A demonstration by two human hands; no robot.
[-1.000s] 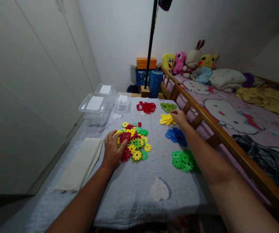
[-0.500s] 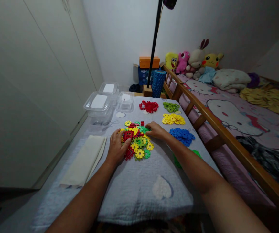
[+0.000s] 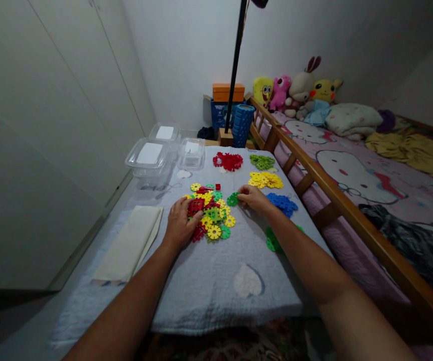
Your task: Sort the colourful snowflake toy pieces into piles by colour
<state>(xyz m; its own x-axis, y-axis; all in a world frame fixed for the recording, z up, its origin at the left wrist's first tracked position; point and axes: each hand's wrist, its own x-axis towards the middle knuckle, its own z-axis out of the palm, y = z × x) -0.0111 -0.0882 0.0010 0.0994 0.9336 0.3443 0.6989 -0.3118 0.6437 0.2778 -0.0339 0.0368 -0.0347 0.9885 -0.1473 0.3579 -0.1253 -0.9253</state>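
Observation:
A mixed pile of plastic building pieces [image 3: 213, 231], with yellow and green notched discs and red and light-green square ones, lies mid-table. My left hand [image 3: 182, 220] rests on the pile's left edge, fingers spread over red pieces. Just right of the pile, my right hand [image 3: 253, 197] pinches a green notched disc [image 3: 233, 199]. Sorted heaps stand along the table's right side: red pieces [image 3: 228, 161], light-green pieces [image 3: 262, 162], yellow discs [image 3: 265, 180], blue discs [image 3: 282, 204] and green discs [image 3: 272, 240]. My right forearm partly covers the green heap.
Clear lidded plastic boxes [image 3: 148, 156] stand at the table's back left. A folded cream cloth [image 3: 129, 245] lies to the left. Beyond the table's right edge runs a wooden bed rail [image 3: 314, 183]. A black pole [image 3: 235, 65] on a wooden block rises behind the table.
My right hand has moved right, away from the pile, with a green disc now visible in its fingers. My left hand stays on the pile. The view has shifted slightly.

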